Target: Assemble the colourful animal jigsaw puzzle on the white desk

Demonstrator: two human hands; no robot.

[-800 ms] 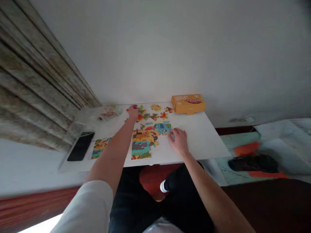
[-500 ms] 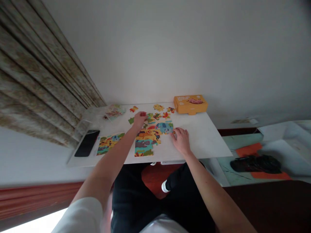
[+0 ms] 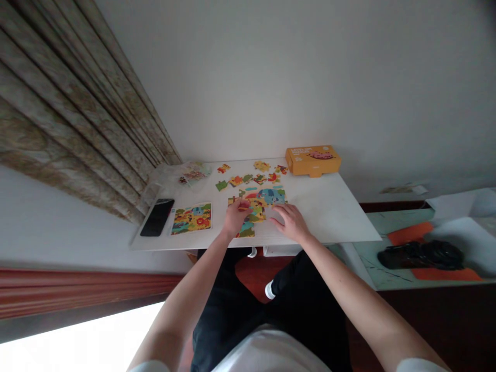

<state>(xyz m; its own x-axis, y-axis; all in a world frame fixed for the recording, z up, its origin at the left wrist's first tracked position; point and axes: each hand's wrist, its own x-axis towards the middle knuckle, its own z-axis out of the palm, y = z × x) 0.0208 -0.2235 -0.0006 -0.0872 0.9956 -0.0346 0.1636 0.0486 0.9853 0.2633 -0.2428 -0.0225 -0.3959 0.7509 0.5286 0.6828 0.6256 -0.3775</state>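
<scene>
Puzzle point(image 3: 273, 196) runs diagonally from near left to far right between the hands: the left hand point(image 3: 233, 218), the closer, covers its near-left part, fingertips pinching a piece point(image 3: 256, 213); the right hand point(image 3: 292, 223), fingers parted, seemingly holding nothing, hangs just beside its right edge. Loose pieces point(image 3: 235, 181) lie beyond both.

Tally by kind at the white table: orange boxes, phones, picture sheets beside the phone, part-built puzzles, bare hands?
Orange cardboard box: 1
Black rectangular phone: 1
Flat multicoloured picture sheet: 1
Multicoloured part-built jigsaw puzzle: 1
Bare hands, left hand and right hand: 2
Total: 6
</scene>
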